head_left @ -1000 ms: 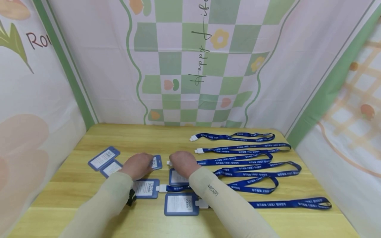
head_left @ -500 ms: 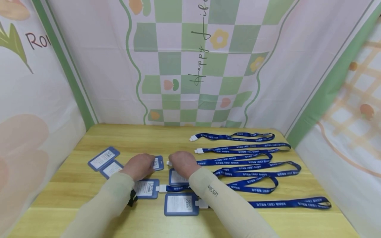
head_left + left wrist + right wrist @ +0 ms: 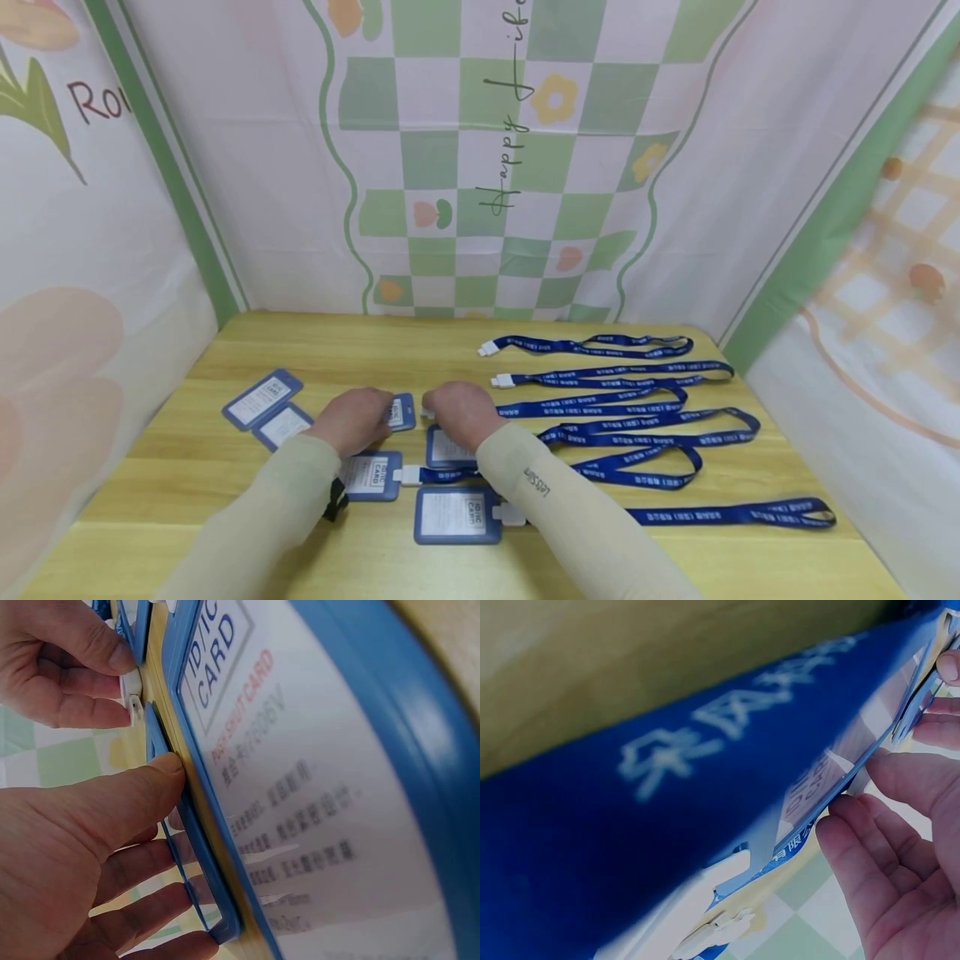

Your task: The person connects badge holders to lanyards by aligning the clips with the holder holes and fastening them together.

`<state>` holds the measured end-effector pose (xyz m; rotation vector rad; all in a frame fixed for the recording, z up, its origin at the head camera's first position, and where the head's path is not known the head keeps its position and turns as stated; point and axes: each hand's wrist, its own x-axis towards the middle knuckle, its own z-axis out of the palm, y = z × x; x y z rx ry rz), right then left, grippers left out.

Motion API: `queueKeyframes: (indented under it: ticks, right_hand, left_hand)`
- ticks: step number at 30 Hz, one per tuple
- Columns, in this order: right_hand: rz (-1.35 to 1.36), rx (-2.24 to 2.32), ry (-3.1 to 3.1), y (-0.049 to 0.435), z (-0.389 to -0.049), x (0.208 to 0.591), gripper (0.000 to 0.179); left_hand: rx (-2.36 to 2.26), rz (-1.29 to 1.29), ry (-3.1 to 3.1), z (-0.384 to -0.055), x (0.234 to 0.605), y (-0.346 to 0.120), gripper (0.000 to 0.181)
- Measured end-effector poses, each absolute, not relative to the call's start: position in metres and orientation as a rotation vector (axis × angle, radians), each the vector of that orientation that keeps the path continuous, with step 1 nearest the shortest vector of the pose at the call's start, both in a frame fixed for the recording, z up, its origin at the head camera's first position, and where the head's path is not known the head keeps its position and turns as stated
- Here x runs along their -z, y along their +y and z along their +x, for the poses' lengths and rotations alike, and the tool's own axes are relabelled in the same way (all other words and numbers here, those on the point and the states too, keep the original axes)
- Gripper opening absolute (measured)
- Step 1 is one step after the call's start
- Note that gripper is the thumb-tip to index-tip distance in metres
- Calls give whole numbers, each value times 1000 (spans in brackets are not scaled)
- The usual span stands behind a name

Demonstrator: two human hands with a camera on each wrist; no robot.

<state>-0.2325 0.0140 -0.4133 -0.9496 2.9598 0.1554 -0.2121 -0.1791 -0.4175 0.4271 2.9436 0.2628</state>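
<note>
My left hand (image 3: 354, 422) pinches a blue ID card holder (image 3: 404, 412) between thumb and fingers, and its slotted end points right. In the left wrist view the thumb lies on the edge of that holder (image 3: 196, 840), with the fingers under it. My right hand (image 3: 463, 413) pinches the white clip (image 3: 426, 412) of a blue lanyard (image 3: 585, 407), whose strap trails off to the right. A small gap separates clip and holder. In the left wrist view the clip (image 3: 133, 696) shows at the right fingertips. The right hand partly covers another card holder (image 3: 448, 447).
Two loose card holders (image 3: 262, 400) lie at the left, partly overlapping. Nearer me, one holder (image 3: 367, 477) and another (image 3: 457, 515) are joined to lanyards. Two lanyards with bare clips (image 3: 504, 381) lie at the back right. Fabric walls enclose the wooden table (image 3: 187, 492).
My left hand has shifted slightly right with the card holder, and its slotted end has come closer to the clip. The right hand has hardly moved.
</note>
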Motion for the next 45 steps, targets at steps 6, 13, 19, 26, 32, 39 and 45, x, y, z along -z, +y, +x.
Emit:
queueKeyframes:
  ticks: [6, 13, 19, 26, 32, 39, 45]
  right_hand:
    - [-965, -162, 2958, 15, -233, 414, 27]
    - [-972, -171, 2961, 15, -233, 415, 26]
    - [-988, -184, 2963, 15, -233, 416, 25]
    - [-1001, -181, 2961, 14, -234, 415, 24]
    - [-1002, -197, 2959, 14, -234, 415, 25]
    - [-997, -220, 2949, 13, -234, 415, 26]
    - [-992, -224, 2946, 13, -234, 415, 27]
  left_hand:
    - [-274, 417, 2940, -212, 419, -179, 32]
    - [-284, 430, 2943, -213, 421, -180, 32]
    - [-288, 423, 2938, -213, 421, -180, 33]
    - [-295, 427, 2930, -212, 420, -180, 40]
    - [-299, 434, 2921, -212, 419, -180, 42]
    - [-313, 444, 2920, -212, 420, -179, 43]
    - [-333, 474, 2925, -211, 418, -179, 43]
